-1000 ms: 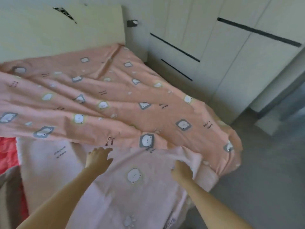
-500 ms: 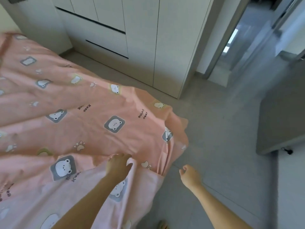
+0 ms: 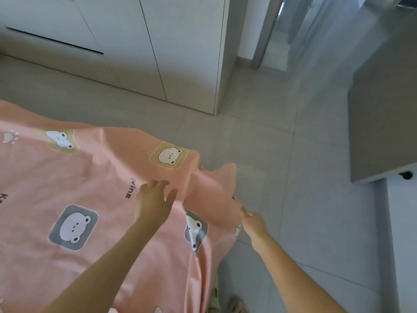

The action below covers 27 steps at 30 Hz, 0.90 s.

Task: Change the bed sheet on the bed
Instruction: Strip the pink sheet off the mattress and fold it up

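left hand point(image 3: 153, 204), forearm point(image 3: 108, 256): bare | right hand point(image 3: 253, 224), forearm point(image 3: 291, 274): bare | footwear: pale slipper point(image 3: 214, 298)

pink bear-print sheet point(image 3: 90, 181) spread over bed | corner drapes toward tiled floor point(image 3: 304, 211)

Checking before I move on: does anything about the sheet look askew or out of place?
Yes. The pink sheet bunches into a raised fold at its corner, between the left hand and right hand, and drapes unevenly toward the floor. No tear or spill shows.
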Tool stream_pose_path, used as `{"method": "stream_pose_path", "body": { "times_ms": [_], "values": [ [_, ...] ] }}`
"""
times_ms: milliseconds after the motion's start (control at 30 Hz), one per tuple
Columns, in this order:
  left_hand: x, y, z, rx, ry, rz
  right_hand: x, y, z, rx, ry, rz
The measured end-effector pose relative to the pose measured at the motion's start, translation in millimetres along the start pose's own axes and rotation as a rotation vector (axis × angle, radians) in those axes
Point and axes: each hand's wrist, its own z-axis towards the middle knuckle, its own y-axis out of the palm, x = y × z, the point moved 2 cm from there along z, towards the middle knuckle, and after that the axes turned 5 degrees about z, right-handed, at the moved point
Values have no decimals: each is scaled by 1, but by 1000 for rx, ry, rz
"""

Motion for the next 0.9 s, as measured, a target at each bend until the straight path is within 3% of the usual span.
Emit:
{"method": "stream_pose_path", "body": {
  "times_ms": [200,333,400,500,567,633,767,833,900],
  "values": [
    [44,42,85,-149,-22,332,-25,35,104,-29,-41,-49],
    [66,67,104,-247,-66,271,-29,41,138,158,-94,-121],
    [78,73,112,-261,11,279,-35,24,137,275,-193,-105],
    [114,59,124,-52,292,103,-46,-19,134,575,-450,-59],
    [148,48,144,100,377,34,-46,-38,139,704,-502,-67],
    [174,46,175,87,281,2,-38,-41,154,647,-407,-113],
    [173,52,206,-54,169,53,-27,-31,192,244,-133,-573],
    [147,53,192,-87,165,94,-29,-28,189,175,-182,-661],
    [110,56,167,-137,182,93,-29,-20,168,174,-348,-591]
  ]
}}
